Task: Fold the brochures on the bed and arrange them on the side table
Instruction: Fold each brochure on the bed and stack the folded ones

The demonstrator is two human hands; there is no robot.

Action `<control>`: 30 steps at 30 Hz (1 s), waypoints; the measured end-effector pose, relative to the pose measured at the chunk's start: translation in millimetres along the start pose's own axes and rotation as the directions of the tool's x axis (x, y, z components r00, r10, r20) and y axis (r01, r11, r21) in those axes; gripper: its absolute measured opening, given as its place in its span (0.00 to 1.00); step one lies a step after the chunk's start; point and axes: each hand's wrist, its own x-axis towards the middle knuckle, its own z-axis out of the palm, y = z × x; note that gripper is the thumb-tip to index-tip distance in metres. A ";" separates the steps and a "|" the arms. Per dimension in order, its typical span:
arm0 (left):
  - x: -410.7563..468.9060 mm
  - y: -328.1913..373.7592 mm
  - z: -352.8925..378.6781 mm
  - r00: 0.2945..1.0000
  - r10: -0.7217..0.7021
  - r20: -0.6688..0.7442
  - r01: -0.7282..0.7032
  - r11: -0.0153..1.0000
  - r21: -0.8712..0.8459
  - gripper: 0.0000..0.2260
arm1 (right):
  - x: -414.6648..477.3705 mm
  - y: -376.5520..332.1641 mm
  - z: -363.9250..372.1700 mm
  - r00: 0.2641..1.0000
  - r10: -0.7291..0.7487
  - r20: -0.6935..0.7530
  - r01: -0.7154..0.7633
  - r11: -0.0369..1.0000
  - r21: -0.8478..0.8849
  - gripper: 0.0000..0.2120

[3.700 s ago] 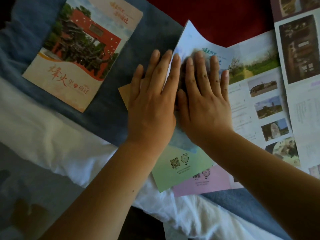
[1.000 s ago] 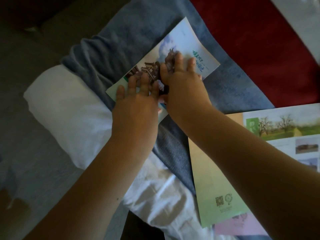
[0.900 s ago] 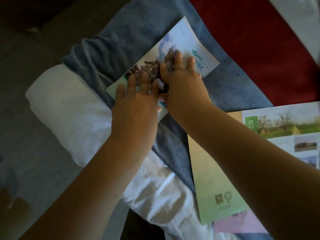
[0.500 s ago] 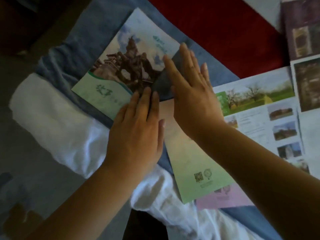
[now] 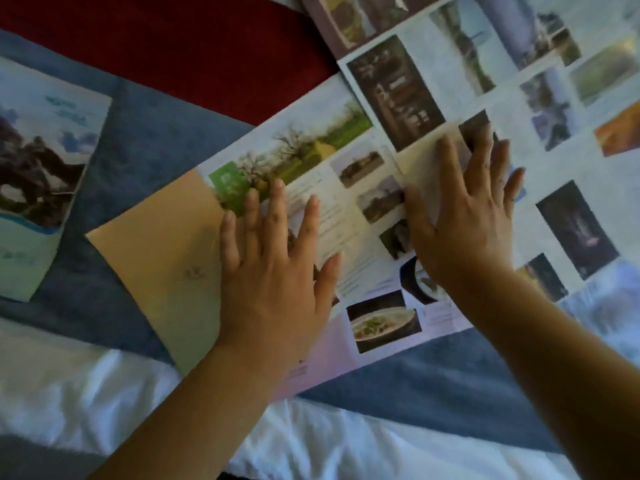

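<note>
A partly unfolded brochure with a tan panel, a green tree photo and small pictures lies across the blue blanket. My left hand lies flat on its middle panel, fingers spread. My right hand lies flat on its right end, where it meets a larger open brochure full of photos. A folded brochure with a rock picture lies at the left edge. Neither hand grips anything.
The blue blanket covers the bed, with a red cover behind it and white bedding along the near edge. A dark purple brochure shows at the top. The side table is out of view.
Both hands left the folded rock-picture brochure at the left and moved right onto the unfolded brochure. The view has shifted right with them.
</note>
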 end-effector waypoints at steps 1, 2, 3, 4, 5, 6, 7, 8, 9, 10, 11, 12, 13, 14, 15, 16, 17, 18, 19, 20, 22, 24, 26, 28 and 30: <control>6.2 9.7 -1.0 1.000 0.021 0.000 -0.021 1.000 0.001 0.32 | 1.0 10.7 -0.4 0.999 0.035 0.006 -0.035 0.999 0.012 0.36; 12.9 19.4 -2.1 0.999 0.040 0.001 -0.040 0.999 0.000 0.32 | 1.5 20.3 -0.2 0.998 0.061 0.012 -0.062 0.998 0.027 0.36; 19.6 28.8 -3.0 0.998 0.056 0.002 -0.056 0.998 -0.003 0.32 | 1.7 28.3 -0.5 0.997 0.077 0.021 -0.078 0.996 0.041 0.36; 26.9 37.9 -3.8 0.998 0.070 0.001 -0.070 0.998 -0.003 0.32 | 1.8 35.2 0.0 0.996 0.080 0.034 -0.082 0.995 0.054 0.36; 34.5 47.2 -5.0 0.997 0.083 -0.007 -0.083 0.997 0.000 0.32 | 2.0 41.1 0.5 0.996 0.075 0.047 -0.078 0.995 0.066 0.36; 42.2 56.3 -6.7 0.995 0.098 -0.020 -0.098 0.995 0.007 0.32 | 1.6 45.9 1.3 0.996 0.062 0.060 -0.066 0.995 0.076 0.36; 49.6 65.4 -8.5 0.992 0.118 -0.033 -0.118 0.993 0.013 0.32 | 0.3 49.6 2.2 0.997 0.043 0.069 -0.049 0.995 0.083 0.36; 56.5 73.8 -10.1 0.989 0.140 -0.048 -0.139 0.990 0.016 0.32 | -1.1 52.5 3.6 0.997 0.022 0.068 -0.028 0.996 0.089 0.36; 63.8 82.1 -11.2 0.984 0.165 -0.062 -0.164 0.986 0.022 0.32 | -2.9 55.5 5.1 0.998 -0.001 0.061 -0.005 0.996 0.093 0.35; 70.9 90.5 -12.7 0.979 0.190 -0.072 -0.188 0.982 0.035 0.31 | -5.3 59.0 6.3 0.998 -0.023 0.053 0.018 0.996 0.092 0.35; 77.5 97.6 -13.6 0.975 0.209 -0.076 -0.205 0.977 0.054 0.31 | -8.4 62.3 7.7 0.998 -0.048 0.044 0.044 0.995 0.088 0.34; 83.4 103.5 -14.0 0.972 0.221 -0.076 -0.216 0.974 0.075 0.31 | -11.9 65.9 9.6 0.996 -0.077 0.032 0.074 0.993 0.088 0.34; 88.6 108.3 -13.4 0.972 0.225 -0.071 -0.218 0.972 0.092 0.30 | -15.7 69.9 11.2 0.994 -0.108 0.026 0.105 0.990 0.094 0.33; 93.2 112.6 -12.2 0.973 0.222 -0.060 -0.215 0.971 0.104 0.30 | -20.2 74.6 13.1 0.990 -0.140 0.028 0.136 0.986 0.099 0.33; 96.3 116.3 -10.4 0.975 0.216 -0.047 -0.210 0.971 0.115 0.30 | -25.6 80.2 15.0 0.984 -0.174 0.039 0.169 0.981 0.098 0.33; 98.4 119.2 -7.4 0.977 0.209 -0.036 -0.203 0.971 0.124 0.30 | -31.8 86.4 16.8 0.976 -0.209 0.053 0.204 0.975 0.091 0.34; 99.3 120.9 -4.0 0.978 0.206 -0.033 -0.200 0.971 0.131 0.31 | -38.1 92.6 18.3 0.968 -0.243 0.062 0.237 0.968 0.084 0.34; 99.0 121.7 -1.1 0.977 0.208 -0.037 -0.201 0.970 0.133 0.31 | -44.1 99.1 19.1 0.960 -0.273 0.062 0.267 0.960 0.089 0.34; 97.9 121.2 2.2 0.976 0.214 -0.045 -0.206 0.970 0.131 0.31 | -49.7 105.6 20.1 0.953 -0.298 0.056 0.290 0.950 0.112 0.33; 96.1 119.7 5.0 0.975 0.218 -0.050 -0.210 0.970 0.125 0.31 | -54.7 111.8 20.6 0.947 -0.318 0.045 0.308 0.940 0.148 0.31; 89.6 113.2 10.7 0.975 0.218 -0.049 -0.211 0.971 0.114 0.31 | -63.7 122.4 22.2 0.937 -0.348 0.028 0.335 0.919 0.207 0.28; 80.7 105.7 14.7 0.973 0.225 -0.055 -0.219 0.970 0.102 0.32 | -69.7 131.1 23.6 0.930 -0.369 0.003 0.359 0.907 0.221 0.26; 69.9 99.0 18.7 0.969 0.242 -0.053 -0.236 0.966 0.102 0.32 | -73.3 138.1 26.6 0.924 -0.377 -0.070 0.383 0.895 0.230 0.23; 57.7 93.7 22.4 0.968 0.245 -0.047 -0.238 0.965 0.111 0.32 | -77.7 144.5 30.8 0.920 -0.349 -0.178 0.385 0.889 0.246 0.19; 47.5 89.2 26.2 0.973 0.227 -0.049 -0.220 0.968 0.117 0.33 | -83.4 145.8 33.4 0.931 -0.274 -0.241 0.331 0.912 0.241 0.17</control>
